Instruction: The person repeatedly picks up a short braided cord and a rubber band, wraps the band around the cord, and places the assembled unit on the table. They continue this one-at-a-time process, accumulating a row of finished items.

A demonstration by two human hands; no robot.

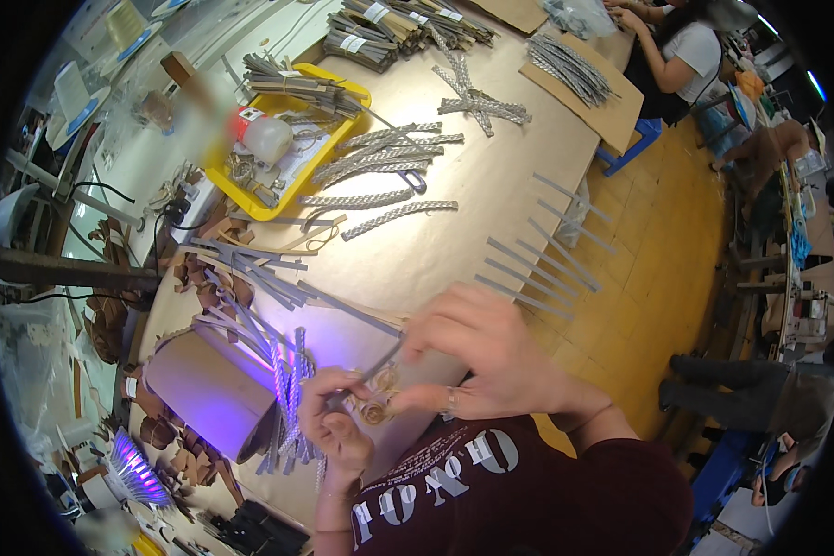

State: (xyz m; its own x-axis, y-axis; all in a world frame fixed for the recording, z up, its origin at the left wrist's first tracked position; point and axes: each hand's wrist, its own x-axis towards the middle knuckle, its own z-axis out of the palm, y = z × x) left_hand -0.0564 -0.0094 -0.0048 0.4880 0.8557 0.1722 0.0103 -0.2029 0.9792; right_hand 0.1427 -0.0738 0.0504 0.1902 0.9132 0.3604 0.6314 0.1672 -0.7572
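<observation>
My left hand [336, 431] is closed, thumb and fingers pinched on a thin grey strip [385, 360]. The strip slants up toward the curled fingertips of my right hand [486, 357], whose thumb stands apart from the fingers. Some motion blur softens the right hand, so whether its fingertips touch the strip is unclear. Just beyond the thumb, a bundle of cream rings or coils [375, 405] lies near the table's front edge. Left of my hands, braided strips [292, 394] hang in purple light beside a brown cylinder [208, 394].
A yellow tray [267, 211] holds a white bottle [267, 139] and strips. Silver braided pieces [385, 153] lie on the table [408, 250]; loose grey strips [528, 273] jut over its right edge. Strip bundles [371, 42] sit at the back. A person [681, 60] works at far right.
</observation>
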